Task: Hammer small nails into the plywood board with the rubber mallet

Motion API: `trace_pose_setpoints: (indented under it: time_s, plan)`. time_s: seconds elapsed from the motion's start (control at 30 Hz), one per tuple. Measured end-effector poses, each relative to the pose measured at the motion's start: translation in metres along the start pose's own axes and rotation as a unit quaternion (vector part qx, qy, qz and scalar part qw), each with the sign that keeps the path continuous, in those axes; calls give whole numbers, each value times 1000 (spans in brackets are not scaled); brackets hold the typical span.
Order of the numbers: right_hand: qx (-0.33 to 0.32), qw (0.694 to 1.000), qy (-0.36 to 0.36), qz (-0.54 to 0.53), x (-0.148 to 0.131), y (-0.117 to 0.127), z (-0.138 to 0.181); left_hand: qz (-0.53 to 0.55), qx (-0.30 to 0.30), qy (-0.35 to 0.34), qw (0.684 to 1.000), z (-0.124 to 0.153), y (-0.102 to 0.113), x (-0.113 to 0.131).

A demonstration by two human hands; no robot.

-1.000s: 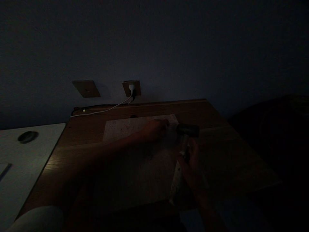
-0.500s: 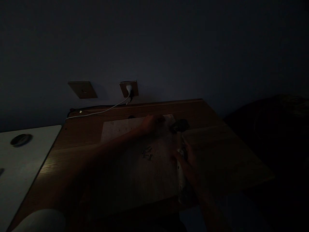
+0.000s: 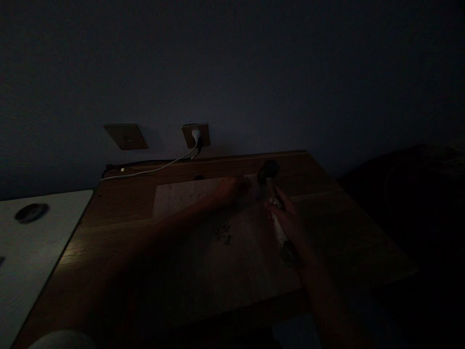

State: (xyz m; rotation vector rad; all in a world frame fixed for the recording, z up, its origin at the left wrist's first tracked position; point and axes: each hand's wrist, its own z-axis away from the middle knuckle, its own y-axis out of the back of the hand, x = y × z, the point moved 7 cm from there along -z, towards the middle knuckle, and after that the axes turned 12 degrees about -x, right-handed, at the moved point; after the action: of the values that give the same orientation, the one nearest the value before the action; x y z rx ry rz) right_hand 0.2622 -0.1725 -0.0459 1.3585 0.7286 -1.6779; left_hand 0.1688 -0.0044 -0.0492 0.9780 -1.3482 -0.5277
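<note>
The whole scene is very dark. My right hand point(image 3: 288, 218) is wrapped around the handle of a hammer point(image 3: 279, 228), whose dark head points to the far side, over the back right corner of a pale board point(image 3: 203, 271). Near that same corner my left hand point(image 3: 228, 189) rests on the board with its fingers drawn together; whatever is between them is too dark to make out. A small heap of nails point(image 3: 223, 233) lies mid-board, below my left forearm. Several tiny dark marks or nails point(image 3: 189, 196) run along the board's far edge.
Beneath the board is a wooden table point(image 3: 348, 228) against a wall. A white cable point(image 3: 156, 169) runs from a wall socket point(image 3: 196, 134) along the table's back. At left stands a white surface point(image 3: 47, 237) with a dark round thing point(image 3: 32, 212); a pale rounded object point(image 3: 61, 340) sits at bottom left.
The hammer and my right hand have moved up and away from me, and the handle now slants more. My left hand stays near the same spot.
</note>
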Motion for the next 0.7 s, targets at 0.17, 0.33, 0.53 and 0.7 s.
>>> trace_pose_setpoints:
  time_s: [0.17,0.33,0.53,0.7]
  plan:
    - [-11,999,-3,-39,5,4,9,-17,6,-14,1000,-1,0,2]
    - [-83,993,-37,-72,7,-4,12,25,-1,18,1000,1,-1,-1]
    - [-23,996,23,-83,-2,-2,18,75,23,42,996,1,0,-8]
    - [-35,997,-5,-62,-2,-3,23,114,20,33,993,1,-2,-10]
